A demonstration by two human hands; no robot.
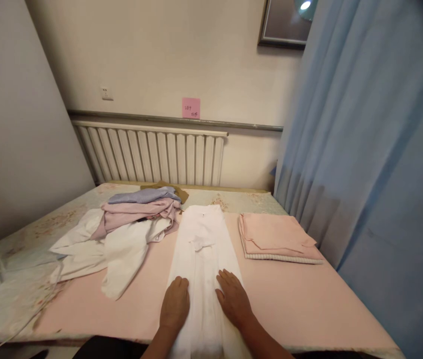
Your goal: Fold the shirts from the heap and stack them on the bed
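A white shirt (204,269), folded into a long narrow strip, runs from the middle of the bed down to the near edge. A small folded flap lies on its upper half. My left hand (176,303) is on the strip's left side, its fingers curled down at the cloth and their tips hidden. On the right side of the strip, my right hand (233,298) rests palm down with its fingers stretched out over the fabric. The lower end of the shirt passes between my forearms and out of view.
Rumpled clothes (136,214) in white, pink and blue are heaped at left. Folded pink clothes (278,237) lie at right on a pink sheet (293,304). A white cable (20,331) crosses the left corner. A radiator (159,154) stands behind; a blue curtain (346,149) hangs at right.
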